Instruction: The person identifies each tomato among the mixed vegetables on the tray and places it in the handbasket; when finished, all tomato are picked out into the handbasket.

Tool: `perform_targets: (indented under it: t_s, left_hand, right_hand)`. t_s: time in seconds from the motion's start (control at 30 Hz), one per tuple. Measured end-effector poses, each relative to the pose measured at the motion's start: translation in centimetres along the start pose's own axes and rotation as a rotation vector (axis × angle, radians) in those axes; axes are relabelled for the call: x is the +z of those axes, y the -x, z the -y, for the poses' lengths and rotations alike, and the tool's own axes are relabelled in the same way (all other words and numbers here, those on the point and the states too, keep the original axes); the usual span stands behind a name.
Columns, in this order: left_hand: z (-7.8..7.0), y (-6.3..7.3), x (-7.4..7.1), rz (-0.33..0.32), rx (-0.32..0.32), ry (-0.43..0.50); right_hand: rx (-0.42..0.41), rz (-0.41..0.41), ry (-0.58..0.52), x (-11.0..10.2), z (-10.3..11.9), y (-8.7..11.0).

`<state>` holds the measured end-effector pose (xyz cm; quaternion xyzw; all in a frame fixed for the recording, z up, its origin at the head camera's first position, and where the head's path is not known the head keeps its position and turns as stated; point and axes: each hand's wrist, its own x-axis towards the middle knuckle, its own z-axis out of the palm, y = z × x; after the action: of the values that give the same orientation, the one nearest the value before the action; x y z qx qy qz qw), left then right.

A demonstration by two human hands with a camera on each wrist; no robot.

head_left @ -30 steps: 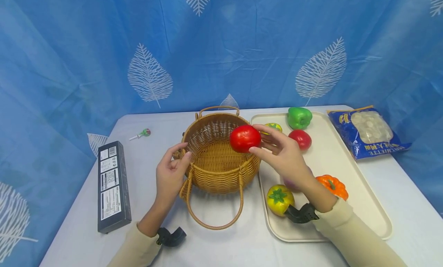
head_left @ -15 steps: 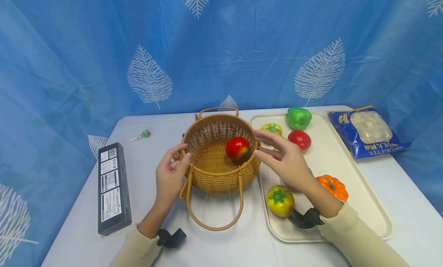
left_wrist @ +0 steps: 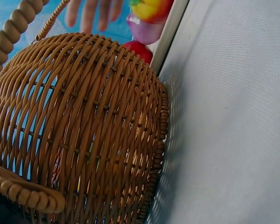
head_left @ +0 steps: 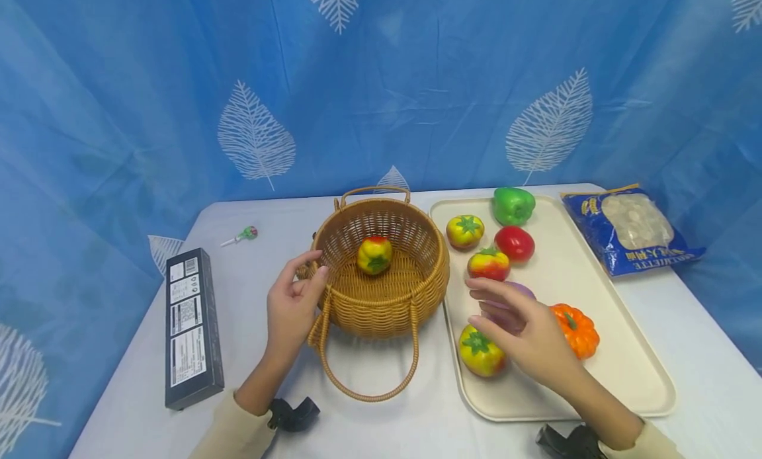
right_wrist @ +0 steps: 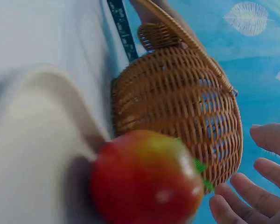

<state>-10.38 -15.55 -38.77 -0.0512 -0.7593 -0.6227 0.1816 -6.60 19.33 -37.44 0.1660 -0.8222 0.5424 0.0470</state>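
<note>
In the head view, a wicker basket [head_left: 383,317] stands on the desk [head_left: 381,436], with one yellow-and-red fruit [head_left: 374,255] inside on its woven floor. The right hand [head_left: 526,333] hangs over the cream tray [head_left: 619,373], above the purple piece [head_left: 522,289] and close to the front fruit [head_left: 481,353]. This looks like a reach among the tray's pieces; done well, it would straddle one piece squarely, thumb on one side and fingers on the other, without nudging its neighbours. The right hand holds nothing; its thumb stands away from loosely bent fingers, and its forearm slants in from the near right corner. The left hand [head_left: 292,307] is at the basket's left rim, index finger and thumb apart; whether it grips or merely touches cannot be told. Light steadying there would suit.

In the left wrist view, the basket's wall fills much of the frame, and the left hand's fingers do not show.

In the right wrist view, the right hand's fingers spread apart, clear of the front fruit, with the basket beyond.
</note>
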Motion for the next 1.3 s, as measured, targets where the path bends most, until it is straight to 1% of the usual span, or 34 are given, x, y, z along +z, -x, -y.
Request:
perform_targets:
  t_s: [0.07, 0.17, 0.23, 0.3, 0.43, 0.63, 0.77, 0.83, 1.0, 1.07, 1.2, 1.3]
  left_hand:
    - [0.7, -0.1, 0.0, -0.004, -0.009, -0.016]
    - [0.6, -0.1, 0.0, -0.005, -0.012, -0.017]
    - [0.2, 0.0, 0.0, -0.004, -0.011, -0.012]
    - [-0.5, 0.1, 0.1, 0.001, -0.004, -0.001]
    - [-2.0, 0.3, 0.2, 0.006, 0.014, 0.008]
    - [-2.4, 0.3, 0.2, 0.002, 0.014, -0.004]
    - [-2.6, 0.4, 0.2, 0.004, 0.009, 0.012]
    - [-2.6, 0.3, 0.2, 0.004, 0.009, 0.017]
    - [-2.7, 0.3, 0.2, 0.004, 0.009, 0.022]
    - [-2.8, 0.4, 0.2, 0.003, 0.008, 0.02]
    - [-2.8, 0.4, 0.2, 0.0, 0.013, 0.011]
    - [-2.4, 0.3, 0.2, -0.001, 0.015, 0.007]
  right_hand:
    - [0.013, -0.022, 0.021, 0.0, -0.3, 1.0]
    - [0.003, -0.055, 0.043, 0.0, -0.9, 2.1]
    - [-0.009, -0.072, 0.044, 0.0, -1.3, 2.8]
    - [-0.028, -0.085, 0.042, 0.0, -1.8, 3.4]
    - [-0.033, -0.109, 0.015, 0.0, -2.5, 4.3]
    - [0.006, -0.138, 0.003, 0.5, -3.2, 5.4]
    - [0.006, -0.132, -0.028, 0.8, -3.6, 5.8]
    - [0.023, -0.124, -0.037, 0.8, -3.8, 5.9]
    - [0.118, -0.097, -0.03, 0.7, -3.9, 6.1]
    - [0.141, -0.087, -0.031, 0.7, -4.0, 6.1]
    - [0.154, -0.076, -0.04, 0.7, -4.0, 6.2]
    - [0.16, -0.076, -0.056, 0.7, -4.1, 6.2]
